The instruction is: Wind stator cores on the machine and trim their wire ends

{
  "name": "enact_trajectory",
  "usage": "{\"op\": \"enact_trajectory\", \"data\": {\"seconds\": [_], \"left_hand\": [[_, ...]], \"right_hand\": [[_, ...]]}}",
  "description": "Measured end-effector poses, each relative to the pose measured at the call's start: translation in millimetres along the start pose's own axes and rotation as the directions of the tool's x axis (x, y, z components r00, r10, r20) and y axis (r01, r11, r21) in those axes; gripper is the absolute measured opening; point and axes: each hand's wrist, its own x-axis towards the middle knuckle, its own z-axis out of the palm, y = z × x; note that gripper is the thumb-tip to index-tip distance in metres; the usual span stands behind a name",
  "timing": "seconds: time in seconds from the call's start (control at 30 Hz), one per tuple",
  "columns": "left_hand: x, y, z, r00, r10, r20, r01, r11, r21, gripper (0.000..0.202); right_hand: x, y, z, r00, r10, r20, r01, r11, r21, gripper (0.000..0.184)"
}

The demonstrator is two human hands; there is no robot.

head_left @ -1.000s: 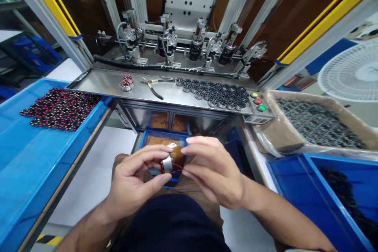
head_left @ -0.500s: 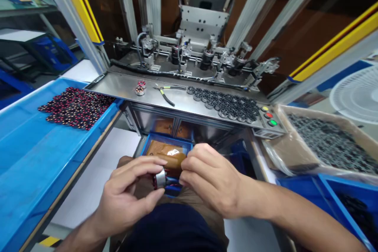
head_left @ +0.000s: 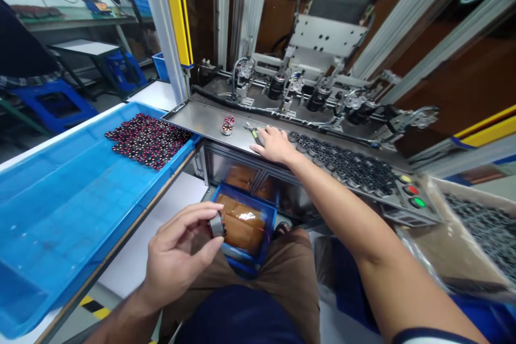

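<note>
My left hand (head_left: 179, 255) is low over my lap, its thumb and fingers pinched on a small round silver motor part (head_left: 216, 224) with thin red wire at its side. My right hand (head_left: 273, 144) is stretched far forward onto the steel shelf (head_left: 201, 115), lying over the yellow-handled pliers (head_left: 253, 133), fingers curled down on them. Just left of that hand sit two small wound motor parts (head_left: 227, 126). To its right lies a spread of several black ring-shaped cores (head_left: 346, 164).
A long blue tray (head_left: 52, 209) on the left holds several red wound parts (head_left: 147, 140). A small blue bin (head_left: 244, 223) with brown scraps sits under the shelf. Yellow, red and green buttons (head_left: 411, 191) are right. The winding machine (head_left: 306, 86) stands behind; a lined box (head_left: 479, 231) holds black cores.
My right hand left the motor part and reached forward onto the pliers on the steel shelf. My left hand kept the part. My view swung left and up.
</note>
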Motion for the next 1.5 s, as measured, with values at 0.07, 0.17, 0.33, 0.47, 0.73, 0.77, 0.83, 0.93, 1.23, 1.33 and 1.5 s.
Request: {"op": "enact_trajectory", "data": {"seconds": [0.07, 0.17, 0.33, 0.47, 0.73, 0.77, 0.83, 0.93, 1.23, 1.33, 1.5], "left_hand": [[0.1, -0.1, -1.7, 1.000, -0.006, -0.010, 0.006, 1.000, -0.025, 0.041], [0.0, 1.0, 1.2, 0.999, -0.049, -0.010, 0.048, 0.996, -0.070, 0.041], [-1.2, 9.2, 11.3, 0.994, -0.106, 0.000, 0.106, 0.988, -0.116, 0.038], [-3.8, 16.3, 13.1, 0.994, -0.106, -0.024, 0.102, 0.985, -0.138, 0.037], [-2.2, 14.5, 23.6, 0.994, -0.111, 0.013, 0.112, 0.979, -0.172, 0.038], [-1.1, 14.0, 27.8, 0.994, -0.106, 0.032, 0.110, 0.979, -0.173, 0.039], [0.8, 14.0, 37.0, 0.993, -0.094, 0.070, 0.105, 0.979, -0.174, 0.040], [2.2, 16.0, 49.1, 0.989, -0.088, 0.116, 0.107, 0.980, -0.169, 0.040], [-0.9, 17.3, 53.9, 0.982, -0.083, 0.172, 0.109, 0.983, -0.150, 0.041], [-2.0, 17.6, 52.1, 0.979, -0.081, 0.186, 0.111, 0.982, -0.153, 0.042], [-3.5, 18.3, 52.1, 0.976, -0.091, 0.196, 0.123, 0.980, -0.156, 0.043]], "right_hand": [[-6.1, 3.6, -0.2, 1.000, -0.001, 0.019, 0.001, 1.000, -0.006, 0.068], [-11.8, 8.2, -4.2, 0.999, -0.012, 0.042, 0.012, 1.000, 0.010, 0.070], [-9.5, 13.7, -15.5, 0.999, -0.030, 0.030, 0.027, 0.994, 0.107, 0.047], [-43.9, 16.9, -33.2, 0.999, -0.023, -0.037, 0.033, 0.958, 0.285, 0.041], [-252.9, -48.0, 19.5, 0.997, -0.065, 0.033, -0.026, 0.107, 0.994, 0.051], [-272.8, -60.4, 28.4, 0.996, -0.071, 0.049, -0.046, 0.048, 0.998, 0.053], [-298.9, -80.1, 38.2, 0.995, -0.088, 0.044, -0.041, 0.034, 0.999, 0.065], [-309.2, -91.0, 34.3, 0.997, -0.065, -0.034, 0.047, 0.214, 0.976, 0.068], [-281.2, -87.9, 13.3, 0.946, -0.118, -0.301, 0.324, 0.341, 0.883, 0.080], [-278.4, -89.6, 14.5, 0.941, -0.120, -0.317, 0.339, 0.325, 0.883, 0.081], [-278.2, -89.9, 11.7, 0.937, -0.110, -0.331, 0.348, 0.356, 0.867, 0.077]]}}
